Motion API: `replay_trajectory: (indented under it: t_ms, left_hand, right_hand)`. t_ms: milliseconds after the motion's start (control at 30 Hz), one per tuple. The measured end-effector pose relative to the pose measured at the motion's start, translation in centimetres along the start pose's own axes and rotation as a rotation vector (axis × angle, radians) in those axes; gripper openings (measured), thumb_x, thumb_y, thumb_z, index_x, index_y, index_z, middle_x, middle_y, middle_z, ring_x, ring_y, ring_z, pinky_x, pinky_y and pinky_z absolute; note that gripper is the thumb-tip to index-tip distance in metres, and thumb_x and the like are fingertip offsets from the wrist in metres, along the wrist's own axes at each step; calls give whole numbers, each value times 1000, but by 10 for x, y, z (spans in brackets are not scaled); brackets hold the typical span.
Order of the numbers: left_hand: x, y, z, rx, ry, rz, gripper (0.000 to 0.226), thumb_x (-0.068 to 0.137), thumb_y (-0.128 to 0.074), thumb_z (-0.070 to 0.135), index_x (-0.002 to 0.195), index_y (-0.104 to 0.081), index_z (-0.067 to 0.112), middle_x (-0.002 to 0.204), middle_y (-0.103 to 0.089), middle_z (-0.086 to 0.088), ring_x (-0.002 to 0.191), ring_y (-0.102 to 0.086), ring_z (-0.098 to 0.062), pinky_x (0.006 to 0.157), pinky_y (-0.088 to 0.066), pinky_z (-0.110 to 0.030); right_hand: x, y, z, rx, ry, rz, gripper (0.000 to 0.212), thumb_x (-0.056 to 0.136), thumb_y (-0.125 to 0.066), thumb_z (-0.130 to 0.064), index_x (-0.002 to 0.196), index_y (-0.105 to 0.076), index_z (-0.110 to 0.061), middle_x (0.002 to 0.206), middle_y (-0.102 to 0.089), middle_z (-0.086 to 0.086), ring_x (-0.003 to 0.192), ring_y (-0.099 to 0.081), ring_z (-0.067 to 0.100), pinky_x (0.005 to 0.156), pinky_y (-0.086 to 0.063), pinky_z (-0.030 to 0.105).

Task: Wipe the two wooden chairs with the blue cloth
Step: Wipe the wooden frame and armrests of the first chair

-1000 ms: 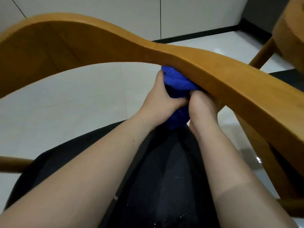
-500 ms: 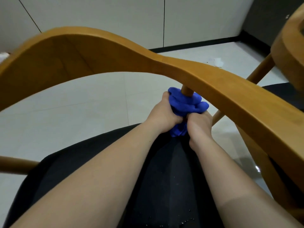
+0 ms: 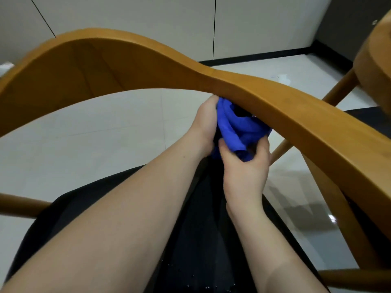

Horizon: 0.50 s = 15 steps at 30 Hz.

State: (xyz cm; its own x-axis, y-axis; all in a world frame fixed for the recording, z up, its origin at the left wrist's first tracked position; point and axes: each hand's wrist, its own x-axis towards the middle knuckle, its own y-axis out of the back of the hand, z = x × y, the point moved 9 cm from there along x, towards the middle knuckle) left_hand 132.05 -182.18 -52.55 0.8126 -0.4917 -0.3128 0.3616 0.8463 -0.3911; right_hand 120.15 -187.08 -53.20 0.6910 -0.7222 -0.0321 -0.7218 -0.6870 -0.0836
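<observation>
The fingers of both hands are closing around a bunched blue cloth (image 3: 237,132), gripping it between them just under the curved wooden backrest (image 3: 148,66) of the near chair. The left hand (image 3: 206,125) is pressing against the cloth's left side, its fingers wrapping out of sight behind the folds. The right hand (image 3: 246,166) is clutching the cloth from below, thumb (image 3: 224,149) on the left and the other fingers (image 3: 263,148) curling up around the right edge. The top of the cloth is disappearing behind the backrest rail, so whether it is wrapping a spindle there cannot be told. Both bare forearms are reaching out over the chair's black seat cushion (image 3: 198,240), which is lying directly beneath them. A slanted wooden spindle (image 3: 280,150) is showing just right of the right hand, below the rail. A second wooden chair (image 3: 374,60) is standing at the far right, with its slanted leg (image 3: 338,87) and a dark seat edge peeking past the rail. Pale glossy floor tiles (image 3: 84,149) are spreading beyond, meeting a light wall (image 3: 148,15) with a dark skirting at the far side.
</observation>
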Motion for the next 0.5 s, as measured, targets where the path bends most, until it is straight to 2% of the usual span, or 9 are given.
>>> replay_trajectory:
  t_ms: [100,167,233,300,367,433,500]
  left_hand:
    - [19,3,2,246,36,27,36,102,-40,36,84,-64,16,77,-73,-7,80,-69,-23,84,-54,-34]
    - [26,5,2,359,75,43,34,100,-43,38,90,-67,16,89,-76,-9,94,-70,-27,96,-52,-39]
    - [30,7,2,372,100,52,33,100,-43,38,91,-66,16,91,-76,-10,96,-69,-28,98,-51,-38]
    - [32,6,-2,349,130,62,36,101,-41,39,84,-64,16,79,-72,-9,87,-67,-27,90,-51,-36]
    - [34,6,-10,321,167,73,35,98,-43,38,73,-56,17,68,-63,-8,71,-60,-24,74,-51,-31]
    - [33,10,-23,313,226,85,29,89,-49,36,65,-47,20,67,-50,-9,57,-47,-22,55,-39,-28]
    - [31,16,-36,333,282,78,27,81,-52,37,61,-42,21,63,-42,-8,48,-38,-21,49,-29,-28]
  right_hand:
    - [7,5,6,-180,4,-14,58,87,-73,-34,139,-48,-31,139,-41,-11,115,-52,-3,95,-45,12]
    - [15,8,6,-230,8,9,51,92,-66,-36,140,-48,-28,144,-39,-11,124,-48,3,105,-43,24]
    - [21,4,8,-223,12,31,45,96,-60,-35,139,-50,-25,145,-41,-11,129,-47,7,109,-42,33]
    - [23,-1,12,-212,19,62,38,98,-56,-34,135,-53,-27,141,-45,-12,126,-50,9,107,-44,35]
    - [23,-4,21,-210,0,83,31,99,-55,-34,129,-55,-33,128,-56,-14,115,-56,7,98,-47,29]
    - [25,-3,34,-237,-39,88,21,100,-53,-32,120,-59,-33,106,-65,-13,98,-61,7,81,-46,21]
    - [30,-1,42,-286,-71,76,9,100,-52,-25,104,-60,-25,85,-63,-6,79,-60,11,63,-41,17]
